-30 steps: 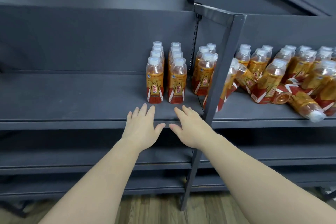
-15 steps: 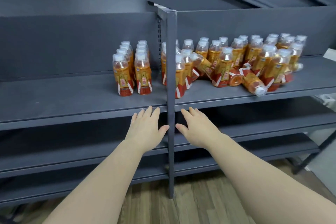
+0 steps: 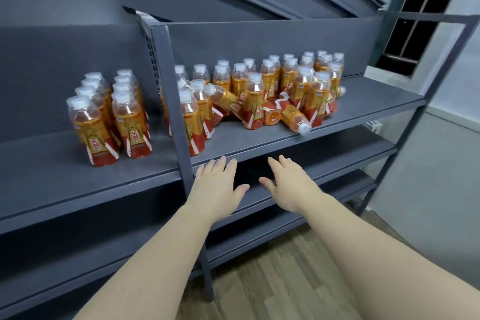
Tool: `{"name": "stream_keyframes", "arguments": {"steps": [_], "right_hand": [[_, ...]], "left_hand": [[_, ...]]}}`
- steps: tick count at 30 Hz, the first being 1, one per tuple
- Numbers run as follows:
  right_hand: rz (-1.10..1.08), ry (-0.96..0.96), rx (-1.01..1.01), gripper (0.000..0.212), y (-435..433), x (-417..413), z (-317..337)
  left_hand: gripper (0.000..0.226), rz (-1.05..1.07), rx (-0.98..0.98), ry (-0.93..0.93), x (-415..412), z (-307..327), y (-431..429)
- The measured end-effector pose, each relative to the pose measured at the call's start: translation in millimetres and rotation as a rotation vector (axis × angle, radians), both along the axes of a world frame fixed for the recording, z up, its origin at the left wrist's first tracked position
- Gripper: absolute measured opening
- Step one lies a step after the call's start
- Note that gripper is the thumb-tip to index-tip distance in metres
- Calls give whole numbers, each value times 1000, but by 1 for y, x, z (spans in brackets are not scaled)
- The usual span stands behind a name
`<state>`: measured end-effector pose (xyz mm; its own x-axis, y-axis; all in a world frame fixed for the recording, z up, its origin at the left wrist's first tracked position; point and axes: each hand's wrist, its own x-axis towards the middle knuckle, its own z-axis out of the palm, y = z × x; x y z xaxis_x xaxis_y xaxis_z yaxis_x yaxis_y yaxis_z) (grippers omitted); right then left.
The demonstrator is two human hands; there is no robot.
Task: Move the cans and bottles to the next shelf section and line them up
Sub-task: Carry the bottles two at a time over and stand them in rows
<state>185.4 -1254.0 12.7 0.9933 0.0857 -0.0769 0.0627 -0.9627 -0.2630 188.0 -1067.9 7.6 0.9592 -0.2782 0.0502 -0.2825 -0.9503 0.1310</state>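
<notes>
Head view: lined-up bottles (image 3: 111, 117) stand in two rows in the left shelf section (image 3: 39, 171); many more jumbled bottles (image 3: 259, 93), some toppled, crowd the right section (image 3: 363, 101); left hand (image 3: 218, 187) and right hand (image 3: 291, 184) hover empty, fingers (image 3: 230, 166) straight, slightly spread; early stage, I judge.

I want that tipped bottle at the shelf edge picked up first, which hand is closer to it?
Right. The right hand hovers just below the tipped bottle; the left hand is further left, by the post.

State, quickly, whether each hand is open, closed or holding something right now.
Left hand: open, fingers straight, holding nothing.
Right hand: open, fingers straight, holding nothing.
</notes>
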Motion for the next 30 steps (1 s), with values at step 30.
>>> {"name": "stream_keyframes", "arguments": {"steps": [30], "right_hand": [[46,0,20,74,-36,167,-11]], "left_hand": [[75,76,-96,38,159,-14,-38]]}}
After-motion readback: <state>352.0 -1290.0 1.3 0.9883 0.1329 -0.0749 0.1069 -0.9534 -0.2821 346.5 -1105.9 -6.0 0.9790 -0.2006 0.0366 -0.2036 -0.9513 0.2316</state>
